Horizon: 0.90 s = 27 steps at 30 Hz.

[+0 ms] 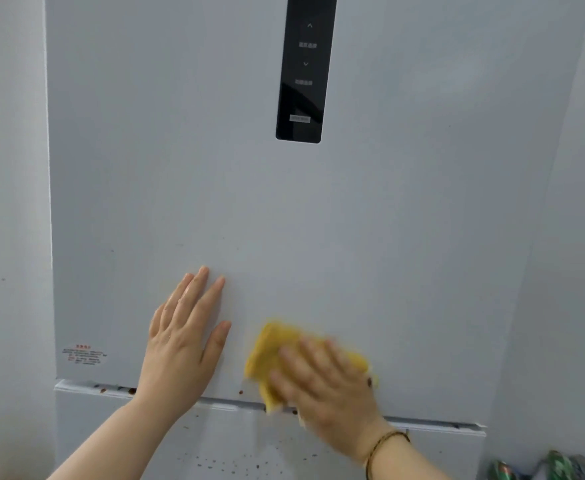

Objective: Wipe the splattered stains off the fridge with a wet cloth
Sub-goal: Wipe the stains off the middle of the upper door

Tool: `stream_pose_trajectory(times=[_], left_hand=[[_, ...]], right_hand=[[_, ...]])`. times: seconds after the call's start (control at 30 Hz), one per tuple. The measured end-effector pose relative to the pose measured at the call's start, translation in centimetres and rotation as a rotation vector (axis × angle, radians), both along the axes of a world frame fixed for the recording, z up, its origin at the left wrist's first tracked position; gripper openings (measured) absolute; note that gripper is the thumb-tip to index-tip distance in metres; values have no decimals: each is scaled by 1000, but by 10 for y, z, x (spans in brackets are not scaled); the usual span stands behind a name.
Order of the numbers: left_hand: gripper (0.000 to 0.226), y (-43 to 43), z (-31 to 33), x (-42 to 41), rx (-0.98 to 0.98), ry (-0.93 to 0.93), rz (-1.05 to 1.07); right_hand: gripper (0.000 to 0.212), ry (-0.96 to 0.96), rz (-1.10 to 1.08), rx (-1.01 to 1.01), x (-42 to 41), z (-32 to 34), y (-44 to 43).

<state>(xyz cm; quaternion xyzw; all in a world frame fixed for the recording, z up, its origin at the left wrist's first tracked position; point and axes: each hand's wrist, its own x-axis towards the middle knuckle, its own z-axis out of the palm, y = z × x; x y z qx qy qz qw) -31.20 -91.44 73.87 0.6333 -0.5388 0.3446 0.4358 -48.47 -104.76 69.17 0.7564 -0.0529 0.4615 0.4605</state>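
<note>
Fingers (pixel 199 289) of the left hand (pixel 180 344) lie straight and close together, flat against the white upper door (pixel 388 237) of the fridge, thumb spread out toward 3 o'clock. This hand holds nothing. At 3 o'clock of it, just beside the thumb, the right hand (pixel 329 386) presses a yellow cloth (pixel 270 351) against the same door. Its fingers are stretched out and slightly apart over the cloth, pointing toward 11 o'clock; the hand and the cloth are blurred. The cloth sits low on the upper door, and its bottom corner reaches the seam (pixel 433 424) between the upper door and the lower door (pixel 111 427).

Reddish-brown stains (pixel 241 392) dot the bottom edge of the upper door at 9 o'clock of the cloth. More specks sit along the seam at 7 o'clock of the left hand and scatter across the lower door, between the two forearms. One dark spot shows at 3 o'clock of the right hand.

A thin dark bracelet (pixel 384 441) circles the right wrist. A black control panel (pixel 305 71) runs down the door at 12 o'clock of the view. A small sticker (pixel 83 355) with red print sits at 9 o'clock of the left hand. Green objects (pixel 561 462), too blurred to name, lie in the corner at 5 o'clock.
</note>
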Motion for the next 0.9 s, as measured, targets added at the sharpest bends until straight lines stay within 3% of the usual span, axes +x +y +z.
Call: stream_pose_trajectory(times=[0.07, 0.13, 0.23, 0.33, 0.4, 0.47, 0.6, 0.67, 0.73, 0.9], left_hand=[[54, 6, 3, 4, -27, 29, -73], [52, 14, 6, 13, -55, 68, -93], [50, 27, 7, 28, -95, 177, -23], [56, 42, 6, 44, -116, 453, 15], [57, 50, 4, 55, -113, 616, 30], [60, 54, 2, 64, -92, 724, 36], [58, 65, -5, 89, -56, 825, 27], [57, 70, -6, 99, -43, 871, -37], [54, 73, -6, 104, -22, 937, -121], [45, 76, -1, 103, -71, 1052, -270]], right_hand=[[26, 208, -3, -100, -3, -1, 1], [27, 203, 22, -134, -4, 25, 1], [28, -127, 59, -20, 3, 83, 4], [31, -500, 84, 187, 28, 110, 17], [33, -543, 79, 206, 50, 96, 27], [33, -382, 73, 155, 67, 65, 35], [30, 142, 24, -59, 81, 17, 39], [30, 216, 46, -102, 81, 27, 37], [30, 112, 95, -64, 82, 58, 39], [37, -499, 120, 224, 104, 127, 53]])
